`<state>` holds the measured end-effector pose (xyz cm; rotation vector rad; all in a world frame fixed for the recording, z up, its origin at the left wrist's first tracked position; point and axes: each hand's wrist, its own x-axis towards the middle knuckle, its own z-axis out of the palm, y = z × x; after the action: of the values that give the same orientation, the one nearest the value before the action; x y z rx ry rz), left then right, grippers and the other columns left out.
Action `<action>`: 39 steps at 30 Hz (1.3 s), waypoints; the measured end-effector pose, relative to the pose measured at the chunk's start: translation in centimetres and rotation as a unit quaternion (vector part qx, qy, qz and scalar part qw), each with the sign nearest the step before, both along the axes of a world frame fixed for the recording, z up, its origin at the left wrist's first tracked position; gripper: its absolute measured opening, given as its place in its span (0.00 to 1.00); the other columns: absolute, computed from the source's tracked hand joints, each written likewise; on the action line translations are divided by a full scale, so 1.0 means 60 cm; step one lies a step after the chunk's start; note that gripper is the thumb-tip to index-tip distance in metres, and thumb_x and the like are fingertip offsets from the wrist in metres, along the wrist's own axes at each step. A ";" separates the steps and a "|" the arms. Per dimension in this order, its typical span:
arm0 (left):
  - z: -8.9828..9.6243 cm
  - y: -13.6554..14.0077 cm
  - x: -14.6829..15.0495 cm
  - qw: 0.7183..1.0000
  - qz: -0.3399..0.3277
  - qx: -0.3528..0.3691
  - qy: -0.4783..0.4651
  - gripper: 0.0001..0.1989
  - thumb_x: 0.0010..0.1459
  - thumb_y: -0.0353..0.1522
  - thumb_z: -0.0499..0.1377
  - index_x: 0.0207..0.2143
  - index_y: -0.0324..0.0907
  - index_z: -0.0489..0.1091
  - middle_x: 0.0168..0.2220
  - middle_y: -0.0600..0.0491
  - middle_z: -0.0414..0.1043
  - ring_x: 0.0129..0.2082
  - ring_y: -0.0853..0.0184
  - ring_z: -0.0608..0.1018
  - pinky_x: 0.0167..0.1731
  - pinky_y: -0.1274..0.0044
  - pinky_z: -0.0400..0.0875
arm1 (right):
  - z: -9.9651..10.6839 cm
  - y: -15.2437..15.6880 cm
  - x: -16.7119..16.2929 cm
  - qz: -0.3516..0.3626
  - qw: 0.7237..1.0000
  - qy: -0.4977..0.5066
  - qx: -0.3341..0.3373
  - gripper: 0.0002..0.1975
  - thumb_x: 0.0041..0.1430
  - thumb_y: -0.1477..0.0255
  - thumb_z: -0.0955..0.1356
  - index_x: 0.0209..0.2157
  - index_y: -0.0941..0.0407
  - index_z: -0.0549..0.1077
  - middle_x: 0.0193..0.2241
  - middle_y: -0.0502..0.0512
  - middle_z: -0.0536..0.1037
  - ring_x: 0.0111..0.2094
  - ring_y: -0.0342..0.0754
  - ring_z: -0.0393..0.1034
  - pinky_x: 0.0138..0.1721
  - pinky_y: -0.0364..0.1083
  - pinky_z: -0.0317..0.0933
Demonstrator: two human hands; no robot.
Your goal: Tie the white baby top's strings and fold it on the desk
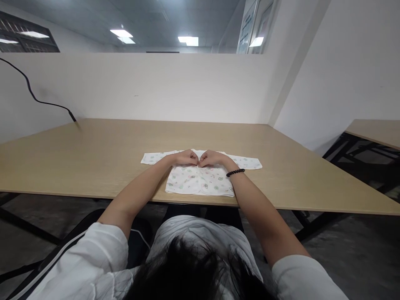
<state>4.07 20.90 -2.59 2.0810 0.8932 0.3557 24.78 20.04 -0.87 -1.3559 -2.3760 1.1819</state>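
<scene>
Your tan counter (109, 141) meets a white wall (175, 87). Your left hand (187, 157) and right hand (212, 157) curl inward, fingers pinching the shirt (193, 183).

An office-like workroom is surrounding the seat here. A wide, wood-toned table (103, 166) is standing against a low white partition (175, 87), and a dark-framed second table (379, 130) is standing off to the right. Rectangular ceiling lights (188, 41) are glowing beyond the partition's top, while a black cable (37, 100) is running down toward the table's back left corner. Grey flooring (359, 254) is showing below. Framed panes (265, 25) are showing at upper right, possibly a window or door.
</scene>
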 end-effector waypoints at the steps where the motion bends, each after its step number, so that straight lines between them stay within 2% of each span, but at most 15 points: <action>1: -0.001 0.002 0.000 1.000 0.001 0.000 0.001 0.10 0.49 0.38 0.63 0.22 0.41 0.71 0.19 0.57 0.59 0.19 0.72 0.57 0.21 0.76 0.49 | 0.001 -0.002 -0.001 0.000 1.000 -0.002 0.001 0.10 0.40 0.66 0.73 0.19 0.55 0.70 0.17 0.46 0.65 0.21 0.41 0.55 0.24 0.44 0.49; 9: -0.002 0.007 -0.002 1.000 -0.008 -0.006 0.003 0.10 0.47 0.38 0.64 0.26 0.41 0.73 0.22 0.57 0.64 0.22 0.71 0.62 0.24 0.77 0.54 | 0.005 -0.006 -0.003 0.008 1.000 -0.004 -0.005 0.09 0.41 0.69 0.70 0.18 0.56 0.66 0.17 0.47 0.63 0.21 0.41 0.53 0.23 0.44 0.48; 15: 0.000 0.006 -0.005 1.000 -0.024 -0.012 0.000 0.12 0.49 0.40 0.65 0.27 0.40 0.71 0.23 0.57 0.63 0.22 0.72 0.62 0.23 0.78 0.54 | 0.000 0.007 0.007 0.013 1.000 -0.002 -0.018 0.11 0.40 0.64 0.72 0.23 0.56 0.72 0.20 0.46 0.66 0.22 0.41 0.54 0.24 0.43 0.49; 18: -0.004 0.008 -0.006 1.000 -0.020 -0.005 -0.015 0.13 0.48 0.39 0.67 0.33 0.41 0.72 0.23 0.58 0.63 0.22 0.72 0.63 0.23 0.78 0.55 | 0.000 0.014 0.013 0.003 1.000 -0.014 -0.012 0.15 0.38 0.61 0.75 0.24 0.56 0.73 0.20 0.47 0.68 0.22 0.41 0.56 0.25 0.43 0.49; 23: -0.005 0.007 -0.010 0.998 -0.034 0.000 -0.043 0.22 0.49 0.39 0.68 0.45 0.43 0.72 0.23 0.60 0.64 0.23 0.71 0.65 0.24 0.79 0.57 | 0.011 0.001 0.011 0.006 0.999 -0.041 0.000 0.23 0.38 0.54 0.77 0.20 0.56 0.69 0.16 0.46 0.65 0.21 0.40 0.54 0.24 0.44 0.46; 26: -0.001 0.005 -0.011 0.997 -0.055 0.005 -0.048 0.18 0.49 0.38 0.68 0.42 0.41 0.76 0.21 0.60 0.60 0.21 0.73 0.62 0.23 0.79 0.55 | 0.020 -0.021 -0.005 0.050 0.996 -0.075 -0.026 0.27 0.45 0.47 0.74 0.18 0.57 0.68 0.15 0.47 0.64 0.19 0.40 0.52 0.23 0.44 0.47; 28: 0.002 0.003 -0.011 0.997 -0.059 0.007 -0.047 0.16 0.50 0.38 0.67 0.39 0.39 0.79 0.19 0.60 0.60 0.20 0.74 0.60 0.22 0.79 0.54 | 0.024 -0.035 -0.019 0.083 0.990 -0.109 -0.041 0.28 0.47 0.46 0.74 0.17 0.57 0.68 0.15 0.48 0.64 0.18 0.39 0.50 0.22 0.44 0.47; 32: 0.010 -0.003 -0.012 0.997 -0.054 0.003 -0.052 0.15 0.51 0.39 0.67 0.36 0.37 0.81 0.20 0.56 0.65 0.20 0.74 0.61 0.22 0.78 0.54 | 0.025 -0.045 -0.034 0.093 0.981 -0.154 -0.065 0.23 0.47 0.54 0.76 0.16 0.58 0.72 0.12 0.46 0.62 0.17 0.39 0.50 0.22 0.44 0.46; 35: 0.019 -0.012 -0.011 0.997 -0.062 -0.006 -0.054 0.15 0.51 0.41 0.67 0.31 0.37 0.80 0.23 0.53 0.70 0.22 0.72 0.65 0.24 0.77 0.59 | 0.026 -0.041 -0.029 0.095 0.981 -0.146 -0.088 0.18 0.48 0.60 0.75 0.17 0.58 0.74 0.16 0.49 0.69 0.18 0.39 0.54 0.22 0.43 0.48; 39: 0.030 -0.023 -0.001 0.995 -0.094 -0.028 -0.008 0.15 0.46 0.42 0.71 0.24 0.38 0.79 0.22 0.52 0.71 0.23 0.70 0.68 0.24 0.76 0.60 | 0.030 -0.036 -0.014 0.107 0.980 -0.117 -0.123 0.17 0.48 0.60 0.75 0.20 0.59 0.75 0.19 0.52 0.74 0.20 0.40 0.60 0.22 0.42 0.52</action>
<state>4.03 19.49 -0.79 2.0867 0.6828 0.2438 23.96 17.86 0.95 -1.4064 -2.6688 1.4941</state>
